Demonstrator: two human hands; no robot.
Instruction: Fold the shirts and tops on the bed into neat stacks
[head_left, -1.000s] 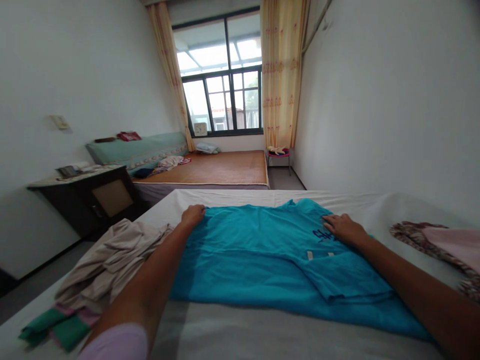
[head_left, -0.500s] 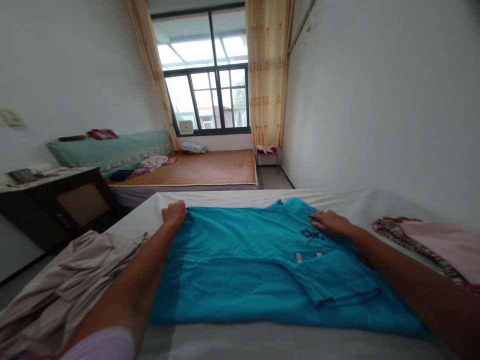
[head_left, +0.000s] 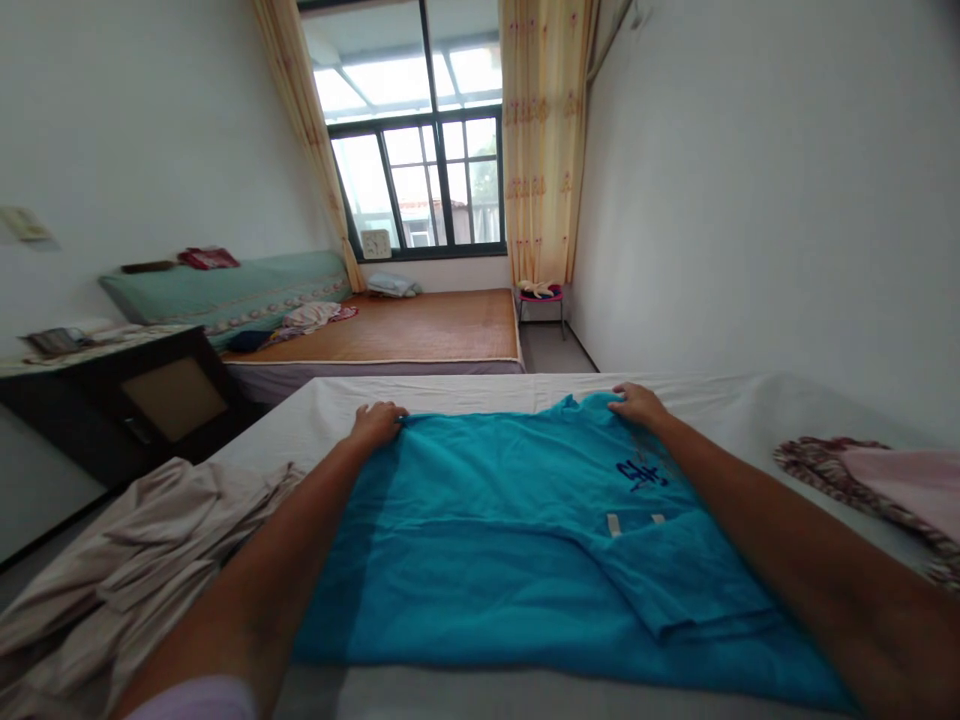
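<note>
A turquoise T-shirt lies partly folded on a white sheet, a sleeve turned in over its right part. Dark lettering and two small white tags show on its right side. At the shirt's far left corner, my left hand is closed on the fabric edge. My right hand pinches the far edge near the collar, its fingertips on the cloth. Both arms stretch forward over the shirt's sides.
Crumpled beige cloth lies at the left, pink folded cloth at the right. Beyond stand a bed with a brown mat, a dark cabinet and a small stool.
My right hand has moved from the lettering area up to the shirt's far edge. My left hand has shifted slightly right along the far edge. The view has tilted down a little.
</note>
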